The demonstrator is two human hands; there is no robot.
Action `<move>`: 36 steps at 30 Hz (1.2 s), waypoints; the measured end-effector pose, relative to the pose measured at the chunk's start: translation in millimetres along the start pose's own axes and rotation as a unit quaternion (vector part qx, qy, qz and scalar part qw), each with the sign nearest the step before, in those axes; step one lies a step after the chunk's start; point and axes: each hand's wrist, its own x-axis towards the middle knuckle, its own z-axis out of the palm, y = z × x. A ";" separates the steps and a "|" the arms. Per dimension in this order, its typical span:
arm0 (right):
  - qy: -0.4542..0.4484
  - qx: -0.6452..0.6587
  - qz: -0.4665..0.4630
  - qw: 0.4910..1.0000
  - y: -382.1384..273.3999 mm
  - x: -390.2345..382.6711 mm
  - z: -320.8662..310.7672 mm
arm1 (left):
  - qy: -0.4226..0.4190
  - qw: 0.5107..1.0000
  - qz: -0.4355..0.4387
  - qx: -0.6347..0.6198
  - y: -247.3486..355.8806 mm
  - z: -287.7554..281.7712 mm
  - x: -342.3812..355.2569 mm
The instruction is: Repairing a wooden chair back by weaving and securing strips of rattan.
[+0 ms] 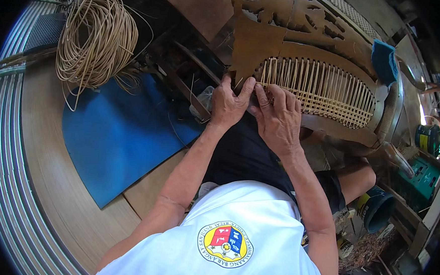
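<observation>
A carved brown wooden chair frame [258, 46] lies tilted in front of me, with a cane-woven panel [328, 91] in its oval opening. Long strands run across the opening, and a denser crosswise weave fills its near part. At the panel's left end, my left hand [229, 105] pinches a thin cane strand by the frame's edge. My right hand [282, 116] is closed beside it, fingers curled over the weave and the strand at the panel's lower left. Its fingertips partly cover the weaving.
A large coil of cane [97, 39] sits at the upper left, above a blue sheet [124, 136] on wooden boards. A blue pad [384, 62] rests on the chair's right side. A dark bucket [379, 210] and a green case [419, 182] stand at the right.
</observation>
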 end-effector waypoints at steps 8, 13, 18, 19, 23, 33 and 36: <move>-0.023 -0.038 0.033 0.998 -5.1 0.5 3.3 | -0.046 0.997 -0.055 -0.041 1.4 -11.7 5.8; -0.023 -0.024 -0.010 0.999 1.0 4.6 -3.6 | -0.049 0.995 -0.066 -0.058 -2.2 -11.1 7.2; -0.007 -0.004 0.010 1.000 -7.3 8.7 -2.7 | -0.067 0.991 -0.041 -0.106 -9.9 -14.0 8.2; -0.001 -0.006 0.027 1.000 -11.3 10.0 -1.9 | -0.068 0.991 -0.041 -0.105 -10.2 -15.0 8.8; -0.019 0.022 0.082 0.996 -16.3 17.8 -4.6 | -0.084 0.990 -0.023 -0.107 -6.6 -17.2 11.7; -0.031 0.167 0.049 0.984 16.7 39.8 -0.8 | -0.112 0.985 -0.028 -0.127 -9.8 -16.4 13.4; -0.017 0.172 0.027 0.985 21.7 36.6 -1.5 | -0.116 0.986 -0.018 -0.121 -16.1 -16.0 17.8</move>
